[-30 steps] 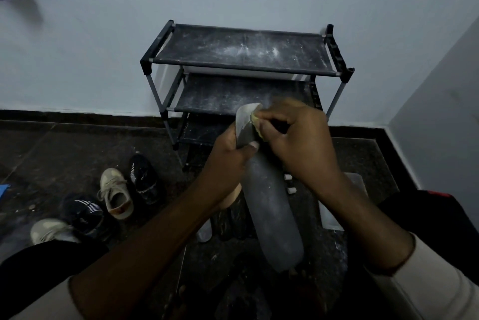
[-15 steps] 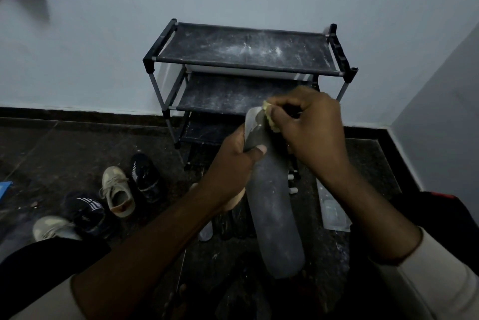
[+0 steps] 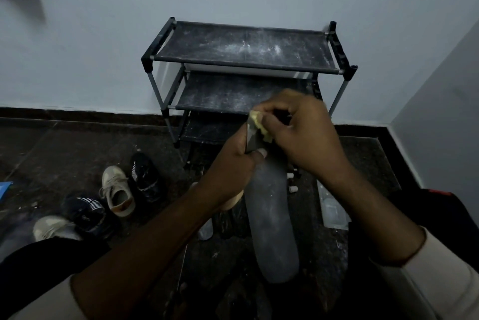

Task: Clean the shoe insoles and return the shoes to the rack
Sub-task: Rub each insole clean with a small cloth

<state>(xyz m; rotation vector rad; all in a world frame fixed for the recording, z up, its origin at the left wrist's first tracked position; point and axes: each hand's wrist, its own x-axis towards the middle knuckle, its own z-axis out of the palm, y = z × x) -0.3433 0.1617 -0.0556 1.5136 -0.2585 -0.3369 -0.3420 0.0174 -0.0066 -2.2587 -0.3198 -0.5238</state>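
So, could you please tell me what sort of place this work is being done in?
Probably a corner of a home, maybe an entryway. A dusty black shoe rack stands against a pale painted wall, several shoes lie loose on the dark stone floor, and clothes seem to sit on a ledge above.

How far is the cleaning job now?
Done: nothing shows as finished. In hand: the left hand holds an insole while the right hand rubs a yellow cloth on its end. Left: four shoes lie on the floor; the rack holds none.
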